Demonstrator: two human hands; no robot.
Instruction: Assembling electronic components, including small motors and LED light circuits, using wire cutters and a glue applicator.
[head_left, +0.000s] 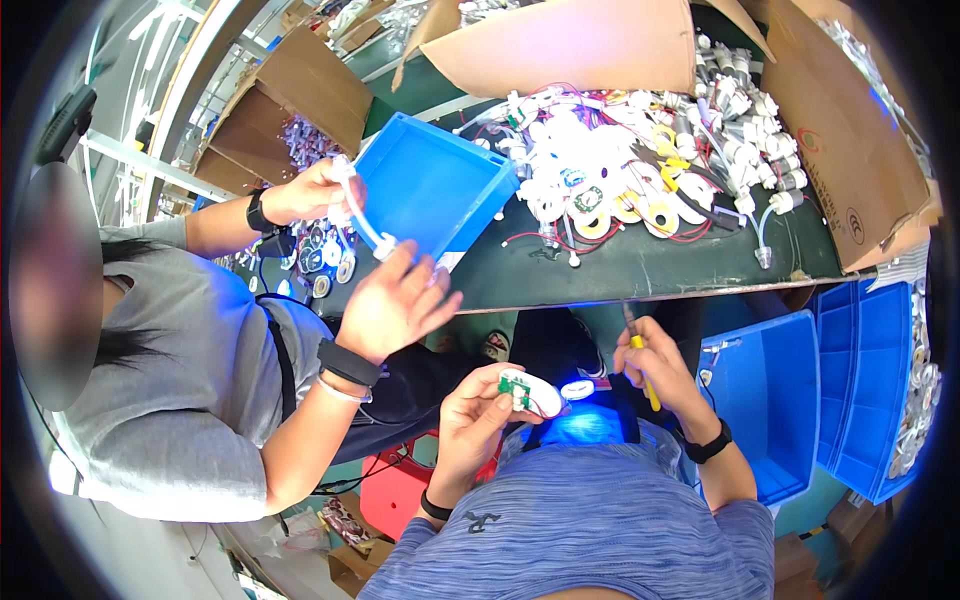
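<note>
My left hand (472,418) pinches a white round housing with a small green circuit board (517,391) on it, held above my lap. In my right hand (662,362) is a slim hand tool with a yellow handle (651,392) and a dark metal end pointing toward the table; its exact kind is unclear. Between my hands a small disc (577,389) glows brightly, and blue light falls on my shirt below it. The two hands are apart, both in front of the table's near edge.
A co-worker on the left holds a white tube (358,210) beside a blue tray (425,190). White discs, wires and small motors (740,130) are heaped on the dark table (640,268). Cardboard boxes (560,45) stand behind; a blue bin (765,400) is at my right.
</note>
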